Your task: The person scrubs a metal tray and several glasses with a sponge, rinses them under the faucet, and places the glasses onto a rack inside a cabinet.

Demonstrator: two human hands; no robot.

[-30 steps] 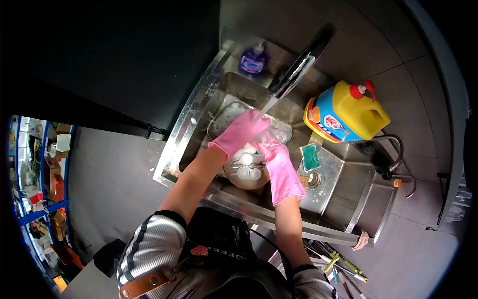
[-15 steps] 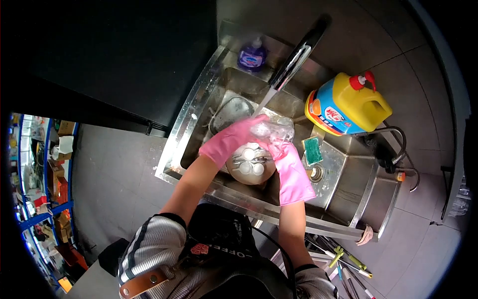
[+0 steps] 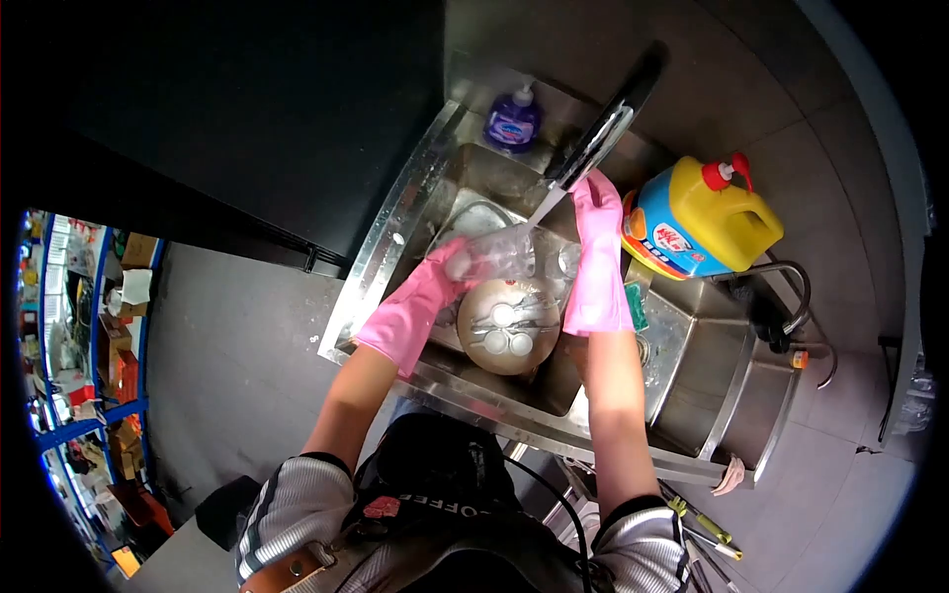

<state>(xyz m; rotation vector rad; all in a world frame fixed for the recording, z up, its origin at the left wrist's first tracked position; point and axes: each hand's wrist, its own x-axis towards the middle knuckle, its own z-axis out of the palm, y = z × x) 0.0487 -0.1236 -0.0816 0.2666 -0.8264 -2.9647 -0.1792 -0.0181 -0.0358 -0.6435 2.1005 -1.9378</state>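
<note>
My left hand [image 3: 427,292], in a pink rubber glove, grips a clear plastic container [image 3: 499,254] low over the left sink basin. Water from the faucet [image 3: 601,127] runs down onto the container. My right hand [image 3: 598,212], gloved in pink too, is raised at the faucet's spout end with its fingers closed; whether it holds the spout is hard to tell. Below the container a round bowl [image 3: 506,348] carries small white cups and metal utensils. A wire-rimmed clear item lies behind my left hand, partly hidden.
A purple soap bottle [image 3: 513,120] stands at the sink's back ledge. The yellow detergent jug [image 3: 707,219] is right of my right hand. A green sponge [image 3: 636,306] shows beside my right glove. A pink cloth [image 3: 730,475] hangs on the front rim.
My right hand has let go of the clear container and moved up to the faucet. My left hand has shifted down and left, still with the container.
</note>
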